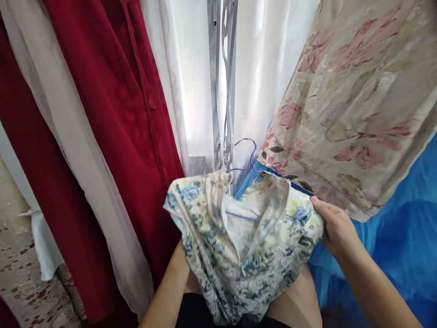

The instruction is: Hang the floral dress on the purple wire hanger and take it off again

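A white floral top (pixel 266 255) with blue, yellow and green flowers hangs on a thin purple hanger (pixel 253 155) in front of me. The hanger's hook stands out above the V-shaped neckline, and a zipper pull (pixel 242 269) shows at the bottom of the V. With thumb and fingers, my right hand (pixel 336 223) grips the top's shoulder on the right side. My left forearm (pixel 169 284) reaches up behind the left side of the top, and the cloth hides that hand and its fingers.
Long red garments (pixel 116 109) and a pale sheer one (pixel 73 118) hang on the left. A beige dress with pink flowers (pixel 358 105) hangs on the right, above bright blue fabric (pixel 403 237). Behind are white curtains (pixel 269 68) and grey vertical straps or poles (pixel 213 68).
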The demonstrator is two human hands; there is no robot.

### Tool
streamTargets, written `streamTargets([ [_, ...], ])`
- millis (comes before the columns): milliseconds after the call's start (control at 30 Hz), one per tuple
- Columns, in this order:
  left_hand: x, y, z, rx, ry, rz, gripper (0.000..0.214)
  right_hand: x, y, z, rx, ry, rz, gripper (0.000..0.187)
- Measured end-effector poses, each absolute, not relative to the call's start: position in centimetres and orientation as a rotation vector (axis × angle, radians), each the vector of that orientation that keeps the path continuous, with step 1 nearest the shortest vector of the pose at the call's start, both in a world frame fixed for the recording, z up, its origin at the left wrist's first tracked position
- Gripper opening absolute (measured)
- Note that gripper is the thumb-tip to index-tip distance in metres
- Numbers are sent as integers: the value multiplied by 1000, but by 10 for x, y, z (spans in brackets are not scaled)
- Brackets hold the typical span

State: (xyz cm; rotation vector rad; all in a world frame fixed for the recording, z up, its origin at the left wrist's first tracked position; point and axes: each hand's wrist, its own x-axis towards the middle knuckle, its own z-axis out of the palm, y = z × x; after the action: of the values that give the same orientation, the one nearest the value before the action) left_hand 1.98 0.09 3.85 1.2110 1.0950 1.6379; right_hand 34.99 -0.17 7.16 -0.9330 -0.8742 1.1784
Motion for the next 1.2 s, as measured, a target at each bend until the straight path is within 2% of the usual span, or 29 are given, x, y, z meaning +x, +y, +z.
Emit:
streamTargets([
  [67,5,-7,24,1046,1009,1704,68,343,12,85,-916,-861,1140,24],
  [200,-9,-23,-5,678,838,1830,60,319,33,103,-869,-901,1180,25],
  [400,-2,-47,-50,632,1209,1863,61,316,31,92,-928,-1019,1255,31],
  [600,1,-64,-68,607,1265,1863,62,327,11,45,-970,-1006,970,35],
  [733,-4,-67,-74,657,1343,1813,62,305,-20,-18,-1008,-756,567,36],
  [800,-2,-70,-75,677,1359,1811,62,284,-43,-51,-1046,-601,475,29],
  [833,1,-73,-75,696,1361,1818,62,272,-53,-64,-1072,-572,496,26],
  [867,5,-76,-73,722,1360,1826,60,261,-62,-73,-1093,-653,627,31],
  [1000,27,-94,-65,789,1364,1767,51,228,-72,-69,-971,-1371,1445,48],
  [1067,35,-103,-62,781,1368,1732,50,219,-65,-59,-912,-1518,1499,47],
  [1200,40,-112,-60,795,1370,1729,50,206,-61,-53,-885,-1411,1392,47],
])
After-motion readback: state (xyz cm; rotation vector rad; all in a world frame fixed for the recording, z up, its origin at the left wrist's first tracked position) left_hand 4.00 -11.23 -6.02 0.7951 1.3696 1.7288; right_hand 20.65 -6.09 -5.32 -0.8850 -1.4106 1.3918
